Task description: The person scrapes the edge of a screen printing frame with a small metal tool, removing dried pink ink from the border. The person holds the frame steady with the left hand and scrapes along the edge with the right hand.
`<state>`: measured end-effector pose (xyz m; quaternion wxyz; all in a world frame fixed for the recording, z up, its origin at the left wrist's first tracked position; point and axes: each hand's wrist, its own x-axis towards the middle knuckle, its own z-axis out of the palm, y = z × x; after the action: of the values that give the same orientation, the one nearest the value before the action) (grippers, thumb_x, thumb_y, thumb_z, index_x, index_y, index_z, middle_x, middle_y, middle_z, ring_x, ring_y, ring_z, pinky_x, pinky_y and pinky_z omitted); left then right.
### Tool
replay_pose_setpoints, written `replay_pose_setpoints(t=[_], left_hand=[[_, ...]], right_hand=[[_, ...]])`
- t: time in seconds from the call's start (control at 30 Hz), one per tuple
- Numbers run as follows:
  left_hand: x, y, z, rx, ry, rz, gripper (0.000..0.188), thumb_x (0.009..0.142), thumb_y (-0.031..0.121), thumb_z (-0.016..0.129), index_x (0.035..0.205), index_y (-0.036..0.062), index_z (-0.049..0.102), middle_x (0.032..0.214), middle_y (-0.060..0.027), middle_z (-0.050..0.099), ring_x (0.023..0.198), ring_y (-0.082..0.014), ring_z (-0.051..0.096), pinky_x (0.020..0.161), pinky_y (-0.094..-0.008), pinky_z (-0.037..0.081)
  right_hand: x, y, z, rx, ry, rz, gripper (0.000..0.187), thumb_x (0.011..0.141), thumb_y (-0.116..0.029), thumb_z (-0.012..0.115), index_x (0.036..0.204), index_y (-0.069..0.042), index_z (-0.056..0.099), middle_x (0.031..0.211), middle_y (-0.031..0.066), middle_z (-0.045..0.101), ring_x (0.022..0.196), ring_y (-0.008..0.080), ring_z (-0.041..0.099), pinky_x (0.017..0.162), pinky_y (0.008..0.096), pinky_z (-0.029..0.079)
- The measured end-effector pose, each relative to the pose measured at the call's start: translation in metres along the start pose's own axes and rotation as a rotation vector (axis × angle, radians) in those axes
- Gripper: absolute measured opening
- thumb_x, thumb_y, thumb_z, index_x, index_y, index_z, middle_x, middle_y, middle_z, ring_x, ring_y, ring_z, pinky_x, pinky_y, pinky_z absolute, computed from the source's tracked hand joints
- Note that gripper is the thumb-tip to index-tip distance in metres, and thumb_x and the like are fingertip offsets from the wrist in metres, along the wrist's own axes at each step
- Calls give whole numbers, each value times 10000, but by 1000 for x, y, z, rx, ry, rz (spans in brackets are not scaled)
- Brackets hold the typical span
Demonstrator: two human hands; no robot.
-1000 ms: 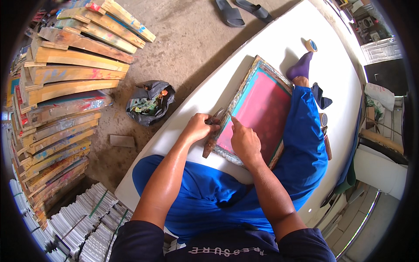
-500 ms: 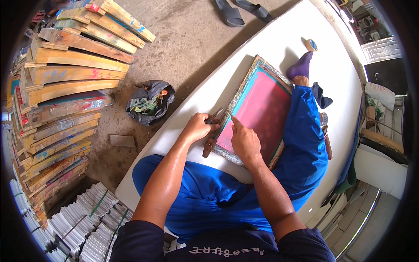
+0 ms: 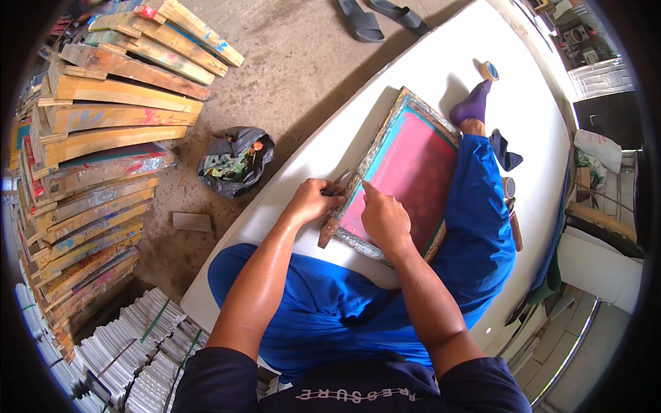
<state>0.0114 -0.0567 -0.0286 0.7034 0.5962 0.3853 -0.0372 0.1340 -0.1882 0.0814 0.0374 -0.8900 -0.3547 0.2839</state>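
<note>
Although the view shifts a touch, next to nothing changes at the printing screen (image 3: 415, 162): both your hands stay put, so the handling remains at one spot on its weathered left rail (image 3: 380, 141). It appears to lie flat on the white tabletop (image 3: 430, 65), your blue-trousered leg (image 3: 476, 206) along its right side. Your left hand (image 3: 311, 199), just outside that rail, has thumb and fingers closed on what looks like a brown wooden-handled tool (image 3: 328, 233). Your right hand (image 3: 385, 217) is over the screen, index finger stretched to the rail's inner edge; whether it pinches anything small, I cannot tell. Past the screen's top right corner sits a tape roll (image 3: 489, 71); a dark cloth (image 3: 506, 151) lies to its right. Left of the screen, on stained concrete floor (image 3: 289, 65), are an open black plastic bag (image 3: 236, 162) and, farther off, stacked wooden frames (image 3: 131, 117); slide sandals (image 3: 363, 24) lie beyond its far end
</note>
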Motion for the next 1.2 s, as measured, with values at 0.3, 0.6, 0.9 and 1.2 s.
replay_pose_setpoints(t=[0.3,0.6,0.9,1.2], left_hand=[[-8,11,-2,26,-46,-17,304,850,125,839,1099,-24,748,851,-61,731,661,-115,652,580,-291,513],[-2,4,0,-23,-68,5,314,869,100,796,1150,-30,749,996,-112,765,768,-141,708,637,-297,561],[-6,8,8,145,17,40,312,875,161,817,1132,-7,757,920,-105,763,719,-135,685,612,-299,523],[3,-1,13,167,82,61,357,837,189,838,1135,10,755,998,-145,778,914,-212,734,811,-361,562]], right_hand=[[9,-4,0,72,-28,56,438,995,-134,515,1421,-94,607,1075,293,728,1049,476,701,947,545,556],[22,9,15,112,-24,-39,410,1021,-191,507,1405,-125,636,1080,295,720,1044,479,694,937,550,550],[1,32,-10,145,115,-100,379,1040,-252,534,1401,-195,638,976,280,730,944,485,705,858,583,555],[-7,34,11,99,69,-64,378,1064,-274,510,1425,-224,610,913,251,740,888,460,722,807,577,568]])
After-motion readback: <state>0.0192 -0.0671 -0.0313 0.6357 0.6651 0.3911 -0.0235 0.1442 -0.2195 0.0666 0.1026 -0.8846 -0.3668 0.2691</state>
